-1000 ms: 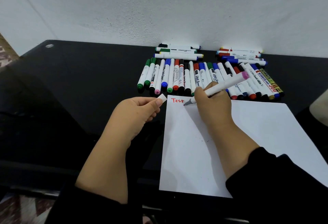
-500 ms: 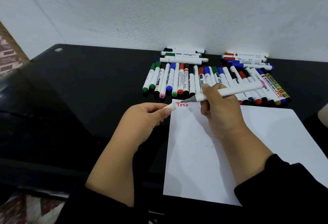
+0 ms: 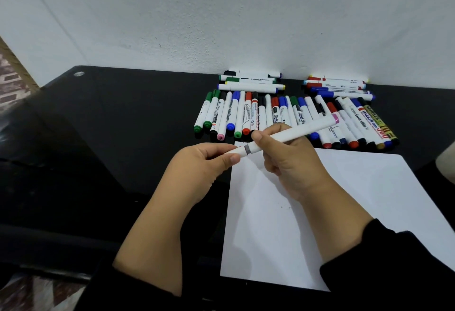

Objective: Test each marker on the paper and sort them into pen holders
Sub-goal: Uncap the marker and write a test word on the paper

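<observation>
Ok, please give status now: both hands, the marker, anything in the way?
Left hand pinches cap onto tip. Right hand grips white marker above paper. No pen holder in view.

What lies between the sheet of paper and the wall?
In the head view, rows of markers lie on the black table between the paper and the wall.

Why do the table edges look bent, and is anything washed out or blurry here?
Head view: the wide-angle lens bows the black table; glare whitens the paper; the hands throw soft shadows on it; the far marker row stays fairly sharp.
</observation>
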Demonstrator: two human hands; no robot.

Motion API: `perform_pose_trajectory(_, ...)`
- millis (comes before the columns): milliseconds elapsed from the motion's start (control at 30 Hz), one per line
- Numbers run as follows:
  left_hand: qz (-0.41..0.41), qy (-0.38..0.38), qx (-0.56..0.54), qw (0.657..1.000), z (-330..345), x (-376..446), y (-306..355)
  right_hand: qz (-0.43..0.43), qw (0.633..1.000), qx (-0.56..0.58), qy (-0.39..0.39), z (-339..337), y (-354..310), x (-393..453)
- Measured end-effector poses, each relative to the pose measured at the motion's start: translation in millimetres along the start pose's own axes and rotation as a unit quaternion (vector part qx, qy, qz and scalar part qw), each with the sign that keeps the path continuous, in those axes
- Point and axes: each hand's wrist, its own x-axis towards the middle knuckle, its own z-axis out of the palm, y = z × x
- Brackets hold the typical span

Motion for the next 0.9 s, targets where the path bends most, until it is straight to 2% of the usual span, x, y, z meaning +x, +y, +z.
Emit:
perform_pose_trajectory(267,0.005,0.001,0.013,1.000,2,0,2,0.041,0.994,0.086,-0.054,-2,1,1)
perform_pose_trajectory(500,-0.006,-0.004,0.030,1.000,5,1,5,0.060,0.989,0.091,-0.100,-7,1,2)
perform_pose_trajectory(633,0.000,0.014,0.030,0.999,8,2,4,0.069,0.986,0.112,-0.107,-7,3,3)
perform_pose_trajectory(900,0.008,0.018,0.018,1.000,13,2,-2,0.063,0.988,0.087,-0.109,-7,3,1)
